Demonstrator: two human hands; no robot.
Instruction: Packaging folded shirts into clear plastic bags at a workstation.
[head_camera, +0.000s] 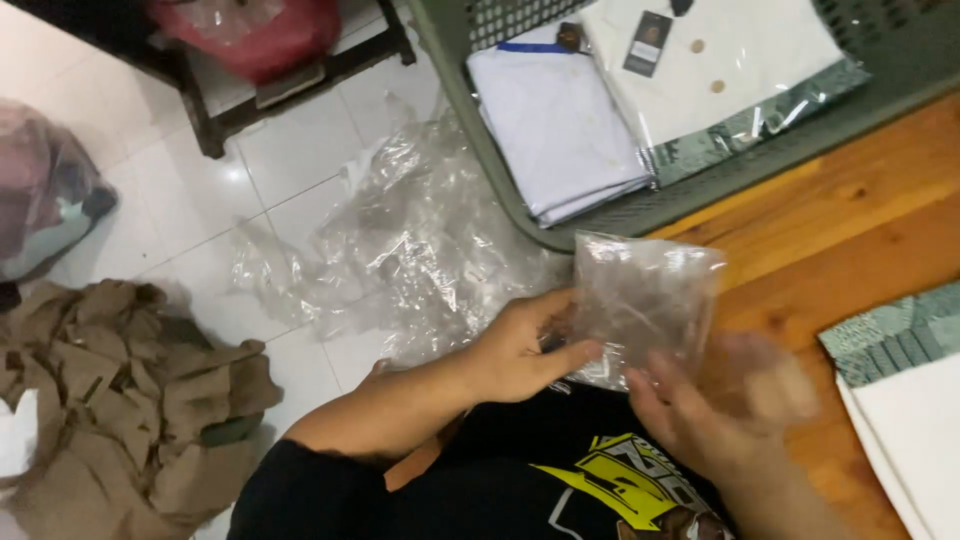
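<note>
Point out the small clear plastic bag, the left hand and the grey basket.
small clear plastic bag (645, 300): head view, middle of its crinkled face.
left hand (520, 350): head view, back of the hand.
grey basket (640, 215): head view, near rim.

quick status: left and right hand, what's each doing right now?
Left hand: closed, pinching the lower left edge of the small clear crinkled plastic bag.
Right hand: blurred by motion, at the bag's lower right; whether it grips cannot be told.

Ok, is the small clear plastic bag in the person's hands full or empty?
Looks empty: the small clear bag is see-through, with no item visible inside. The left hand pinches its edge; the blurred right hand is beside it.
</note>
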